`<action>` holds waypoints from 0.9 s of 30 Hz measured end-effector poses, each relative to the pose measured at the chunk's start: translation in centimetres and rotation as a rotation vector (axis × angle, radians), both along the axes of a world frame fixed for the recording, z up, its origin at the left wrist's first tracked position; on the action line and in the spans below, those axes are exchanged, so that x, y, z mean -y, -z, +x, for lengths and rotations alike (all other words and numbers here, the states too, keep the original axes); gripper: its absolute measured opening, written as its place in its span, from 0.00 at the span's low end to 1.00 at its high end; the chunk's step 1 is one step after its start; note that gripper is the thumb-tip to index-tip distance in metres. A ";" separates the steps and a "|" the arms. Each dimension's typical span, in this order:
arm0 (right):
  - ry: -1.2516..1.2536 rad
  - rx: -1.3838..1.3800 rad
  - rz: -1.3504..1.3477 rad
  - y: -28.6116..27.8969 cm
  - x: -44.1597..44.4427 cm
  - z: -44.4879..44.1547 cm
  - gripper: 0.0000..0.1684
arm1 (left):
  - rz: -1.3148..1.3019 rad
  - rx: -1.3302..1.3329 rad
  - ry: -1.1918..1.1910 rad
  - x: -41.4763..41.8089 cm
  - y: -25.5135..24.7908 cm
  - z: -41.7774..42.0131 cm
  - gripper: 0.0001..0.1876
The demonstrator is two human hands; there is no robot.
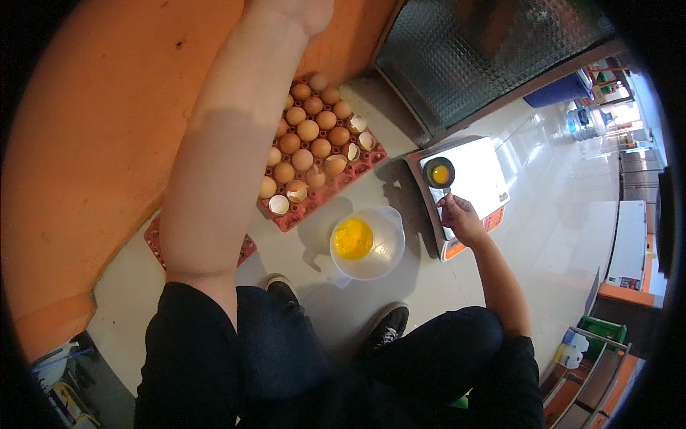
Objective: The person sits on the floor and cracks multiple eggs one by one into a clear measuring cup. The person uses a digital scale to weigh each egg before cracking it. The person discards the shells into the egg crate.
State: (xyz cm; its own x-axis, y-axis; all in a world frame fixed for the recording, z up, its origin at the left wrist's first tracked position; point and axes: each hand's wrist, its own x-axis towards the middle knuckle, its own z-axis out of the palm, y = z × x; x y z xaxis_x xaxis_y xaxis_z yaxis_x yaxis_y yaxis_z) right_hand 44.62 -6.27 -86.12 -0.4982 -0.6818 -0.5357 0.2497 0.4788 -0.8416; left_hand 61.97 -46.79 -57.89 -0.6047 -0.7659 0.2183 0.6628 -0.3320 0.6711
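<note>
My right hand [462, 217] grips the short handle of a small dark round cup [430, 182]. An egg yolk [441, 174] lies in this cup, which is over the bright top of a digital scale [479, 171]. To its left on the floor, a translucent plastic measuring jug [383, 268] contains several yolks [352, 238]. My left arm stretches to the top edge, where only part of my left hand [317, 16] shows; its fingers are out of view. Beside that forearm is a red egg tray [286, 221] with several brown eggs [308, 130] and cracked shells [278, 204].
An orange wall [107, 134] rises at left, and a textured glass panel [461, 64] stands behind the scale. Another red tray [154, 241] is partly under my left arm. My shoes [394, 322] flank the floor near the jug. A large clear bottle [587, 123] lies farther right.
</note>
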 end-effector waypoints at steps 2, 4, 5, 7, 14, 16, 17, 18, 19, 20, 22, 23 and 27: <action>-0.079 -0.065 0.016 -1.2 0.3 1.2 0.23 | 0.010 -0.006 0.008 -0.2 0.2 -0.6 0.22; -0.218 -0.153 0.078 -3.1 0.9 2.8 0.23 | 0.001 -0.005 -0.002 -1.1 0.4 -1.0 0.22; -0.288 -0.196 0.110 -3.8 1.1 3.6 0.22 | -0.003 -0.004 -0.006 -1.5 0.6 -1.3 0.22; -0.411 -0.325 0.058 -4.0 1.1 4.7 0.22 | 0.007 0.010 0.034 -1.4 0.7 -1.8 0.22; -0.742 -0.712 0.171 -7.2 2.9 7.7 0.20 | 0.013 0.043 0.028 -1.4 0.9 -1.9 0.23; -0.794 -0.919 0.031 -6.1 2.5 7.6 0.19 | 0.017 0.026 0.029 -1.4 0.9 -2.0 0.26; -0.819 -1.027 -0.007 -5.9 2.2 7.5 0.20 | 0.019 0.018 0.030 -1.4 0.9 -2.1 0.28; -0.843 -1.134 -0.048 -5.7 2.2 7.4 0.21 | 0.022 0.024 0.020 -1.4 0.9 -2.1 0.30; -0.865 -1.240 -0.090 -5.6 2.2 7.3 0.22 | 0.024 0.030 0.012 -1.4 0.9 -2.1 0.32; -0.876 -1.277 -0.113 -5.6 2.2 7.3 0.23 | 0.027 0.036 0.004 -1.5 0.9 -2.1 0.35; -0.898 -1.354 -0.154 -5.8 2.3 7.1 0.25 | 0.011 0.035 -0.025 -2.3 0.9 -2.1 0.37; -0.880 -1.337 -0.162 -6.0 2.4 7.1 0.24 | 0.002 0.035 -0.038 -2.7 1.0 -2.1 0.39; -0.713 -0.954 -0.037 -6.9 2.7 7.6 0.21 | 0.042 0.042 -0.026 -2.5 1.2 -2.4 0.39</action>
